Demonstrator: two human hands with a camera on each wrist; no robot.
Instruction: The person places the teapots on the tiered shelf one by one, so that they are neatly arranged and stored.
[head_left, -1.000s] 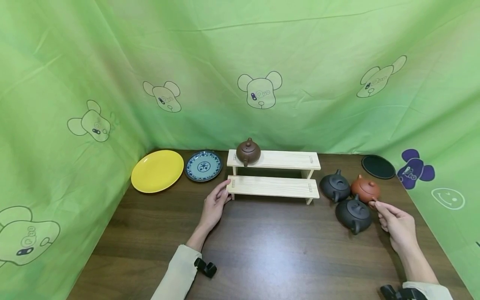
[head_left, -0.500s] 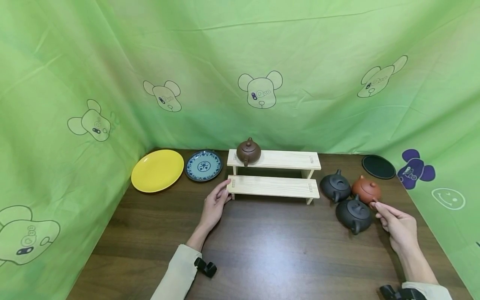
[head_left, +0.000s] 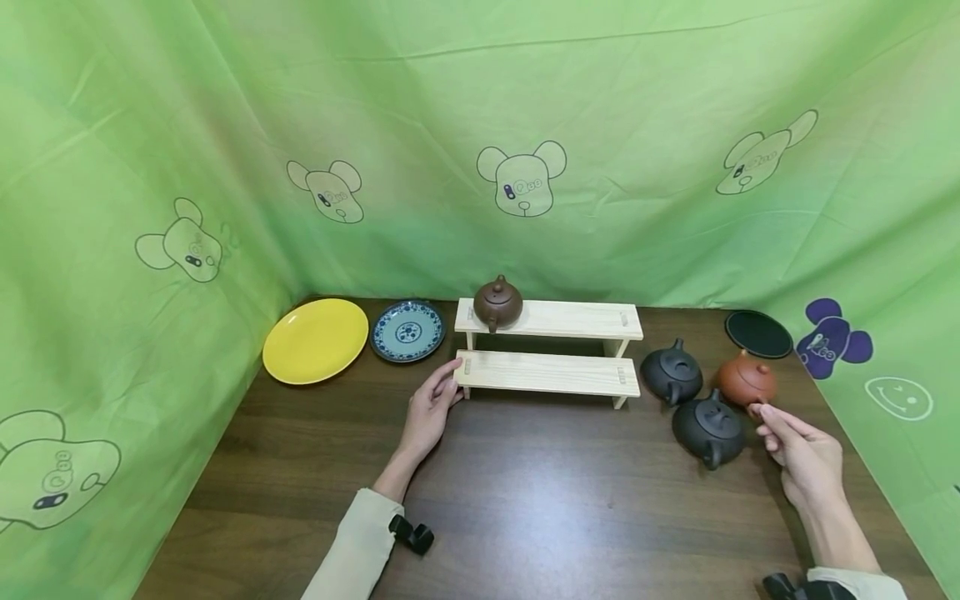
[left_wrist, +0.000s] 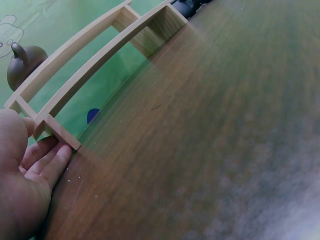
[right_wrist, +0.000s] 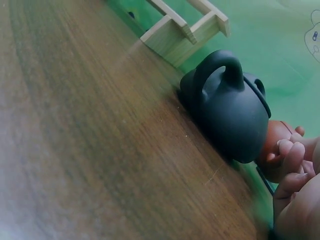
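Observation:
My left hand (head_left: 427,417) grips the left end of a two-step wooden stand (head_left: 547,372), at its lower step. In the left wrist view its fingers (left_wrist: 50,162) lie against the stand's end leg. A brown teapot (head_left: 498,303) sits on the upper step's left end. At the right, my right hand (head_left: 806,454) pinches the handle of a reddish-orange teapot (head_left: 747,382). The right wrist view shows that teapot (right_wrist: 275,137) partly hidden by the fingers and a dark teapot (right_wrist: 235,117). Two dark teapots, one behind (head_left: 671,372) and one in front (head_left: 708,429), stand left of it.
A yellow plate (head_left: 315,342) and a blue patterned plate (head_left: 408,332) lie at the back left of the wooden table (head_left: 525,500). Near the right back corner lies a dark round plate (head_left: 758,333). Green cloth (head_left: 420,125) encloses the back and sides.
My right hand has shifted slightly to the right with the reddish-orange teapot, opening a gap between it and the rear dark teapot. The left hand stays on the stand.

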